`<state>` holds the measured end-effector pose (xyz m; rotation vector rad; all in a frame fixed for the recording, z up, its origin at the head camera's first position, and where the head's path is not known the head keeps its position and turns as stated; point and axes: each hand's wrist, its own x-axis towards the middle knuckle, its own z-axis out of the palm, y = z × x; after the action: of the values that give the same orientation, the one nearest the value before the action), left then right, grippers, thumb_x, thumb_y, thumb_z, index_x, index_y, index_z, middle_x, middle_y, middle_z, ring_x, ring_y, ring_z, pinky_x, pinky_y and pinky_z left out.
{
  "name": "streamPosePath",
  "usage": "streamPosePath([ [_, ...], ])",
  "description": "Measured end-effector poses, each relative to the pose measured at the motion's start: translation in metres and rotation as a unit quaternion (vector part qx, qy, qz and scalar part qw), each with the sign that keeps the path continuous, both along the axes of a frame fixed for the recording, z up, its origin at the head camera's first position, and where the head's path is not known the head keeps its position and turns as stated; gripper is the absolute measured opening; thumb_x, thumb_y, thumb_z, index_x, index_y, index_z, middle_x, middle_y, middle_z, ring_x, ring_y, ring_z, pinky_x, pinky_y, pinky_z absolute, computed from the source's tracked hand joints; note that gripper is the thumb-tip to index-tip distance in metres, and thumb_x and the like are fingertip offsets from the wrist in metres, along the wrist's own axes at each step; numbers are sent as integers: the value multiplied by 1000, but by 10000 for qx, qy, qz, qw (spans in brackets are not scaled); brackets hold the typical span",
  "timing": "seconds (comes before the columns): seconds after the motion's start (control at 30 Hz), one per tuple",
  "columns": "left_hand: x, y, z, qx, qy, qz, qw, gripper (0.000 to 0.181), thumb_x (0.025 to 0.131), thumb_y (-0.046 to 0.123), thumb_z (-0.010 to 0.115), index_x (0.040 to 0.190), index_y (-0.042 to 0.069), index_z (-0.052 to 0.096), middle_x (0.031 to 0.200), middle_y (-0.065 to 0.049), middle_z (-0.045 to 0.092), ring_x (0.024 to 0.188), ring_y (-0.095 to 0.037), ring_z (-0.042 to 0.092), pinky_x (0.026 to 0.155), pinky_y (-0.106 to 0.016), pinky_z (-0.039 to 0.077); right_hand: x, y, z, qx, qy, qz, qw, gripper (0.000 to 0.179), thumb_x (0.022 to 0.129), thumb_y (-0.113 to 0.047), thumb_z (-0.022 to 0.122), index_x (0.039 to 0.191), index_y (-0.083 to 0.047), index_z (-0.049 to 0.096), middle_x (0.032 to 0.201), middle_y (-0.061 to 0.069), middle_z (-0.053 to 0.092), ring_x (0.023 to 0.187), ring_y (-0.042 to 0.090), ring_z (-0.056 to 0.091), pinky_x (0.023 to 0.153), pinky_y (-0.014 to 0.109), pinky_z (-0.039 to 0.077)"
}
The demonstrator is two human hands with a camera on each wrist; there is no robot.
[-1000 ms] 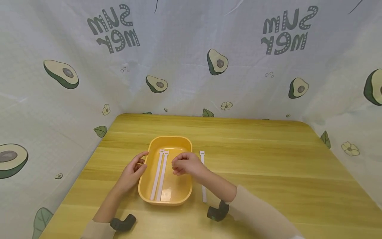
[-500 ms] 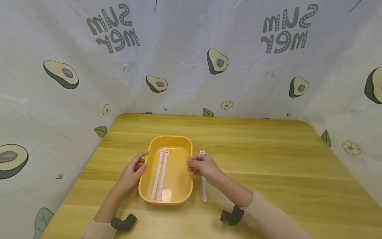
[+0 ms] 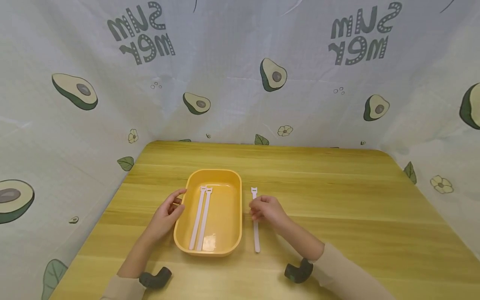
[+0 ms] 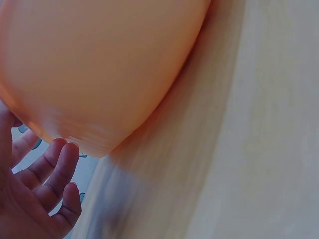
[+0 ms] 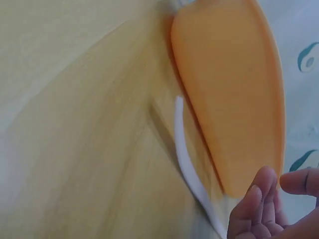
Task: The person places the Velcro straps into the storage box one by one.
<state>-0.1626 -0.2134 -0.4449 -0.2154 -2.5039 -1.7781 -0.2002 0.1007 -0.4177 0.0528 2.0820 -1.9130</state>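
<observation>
A yellow tray (image 3: 221,216) stands on the table, with two pale cable ties (image 3: 204,221) lying side by side lengthwise in its left half. My left hand (image 3: 166,214) touches the tray's left side, its fingers loosely bent; in the left wrist view the fingertips (image 4: 70,149) meet the outer wall. A third cable tie (image 3: 256,237) lies on the table just right of the tray. My right hand (image 3: 268,210) is over its upper part and hides some of it. In the right wrist view, thumb and forefinger stand slightly apart, with nothing visible between them.
The wooden table (image 3: 337,200) stretches out to the right and behind the tray. A white curtain (image 3: 232,54) with avocado prints hangs at the back and sides. Dark curved pieces (image 3: 299,271) are worn at both wrists.
My right hand has moved right, from over the tray's inside, across its rim, to the loose cable tie. The left hand, the tray and the cable ties stay in place.
</observation>
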Motion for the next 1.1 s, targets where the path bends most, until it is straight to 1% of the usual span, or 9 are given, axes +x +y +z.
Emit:
streamPosePath([
  [0.17, 0, 1, 1, 48, 51, -30, 10000, 42, 100, 8, 55, 141, 5, 46, 105, -16, 47, 76, -14, 47, 66, -22, 44, -3, 4, -8, 725, 297, -446, 9959, 9, 86, -3, 59, 91, 4, 60, 73, 9, 63, 60, 15, 59, 59, 25, 52],
  [0.23, 0, 1, 1, 50, 51, -31, 10000, 42, 100, 9, 55, 141, 5, 46, 105, -15, 47, 76, -14, 47, 66, -22, 44, -5, 6, -11, 1017, 410, -524, 9926, 9, 86, -3, 59, 91, 4, 61, 74, 10, 64, 60, 15, 60, 58, 26, 51],
  [0.3, 0, 0, 1, 46, 60, -28, 10000, 43, 100, 9, 55, 141, 5, 45, 105, -16, 47, 76, -14, 47, 66, -22, 44, -6, 8, -13, 1175, 474, -542, 9905, 9, 85, -4, 59, 91, 4, 61, 76, 11, 65, 61, 17, 61, 59, 27, 51],
  [0.43, 0, 0, 0, -10, 63, -4, 10000, 43, 99, 7, 54, 141, 5, 45, 104, -16, 48, 76, -14, 47, 65, -22, 44, -8, 10, -16, 1316, 497, -492, 9888, 8, 86, -2, 57, 90, 4, 60, 79, 12, 64, 63, 17, 62, 61, 28, 54],
  [0.57, 1, 0, 0, -18, 10, 17, 10000, 43, 99, 6, 53, 142, 6, 45, 104, -16, 48, 76, -14, 47, 65, -22, 44, -8, 11, -18, 1491, 603, -451, 9859, 5, 85, 2, 59, 89, 4, 60, 78, 11, 63, 63, 16, 62, 60, 27, 54],
  [0.73, 1, 0, -1, 4, 0, 10, 10000, 42, 100, 6, 53, 141, 7, 46, 104, -16, 48, 76, -14, 46, 65, -22, 44, -6, 9, -18, 1959, 987, -281, 9752, 11, 80, 4, 66, 90, 4, 59, 77, 10, 61, 63, 16, 60, 56, 25, 51],
  [0.8, 1, 0, -1, 7, 15, -8, 10000, 43, 100, 6, 53, 141, 6, 45, 104, -16, 48, 75, -14, 46, 65, -22, 44, -5, 9, -18, 2183, 1139, -220, 9690, 15, 79, 2, 69, 90, 4, 59, 76, 9, 60, 61, 15, 58, 54, 25, 50],
  [1.0, 0, 0, -2, 52, -45, -22, 10000, 43, 99, 5, 53, 142, 7, 45, 104, -16, 47, 76, -15, 47, 65, -22, 44, -5, 5, -17, 2581, 1299, -125, 9573, 26, 73, -1, 75, 93, 3, 58, 75, 8, 59, 60, 16, 52, 51, 25, 43],
  [1.1, 0, 0, -1, 72, -87, -10, 9999, 43, 100, 6, 53, 142, 6, 45, 104, -16, 47, 77, -16, 47, 66, -22, 44, -5, 3, -16, 2751, 1291, -70, 9527, 27, 74, 0, 75, 95, 4, 59, 77, 8, 61, 64, 17, 56, 54, 27, 47],
])
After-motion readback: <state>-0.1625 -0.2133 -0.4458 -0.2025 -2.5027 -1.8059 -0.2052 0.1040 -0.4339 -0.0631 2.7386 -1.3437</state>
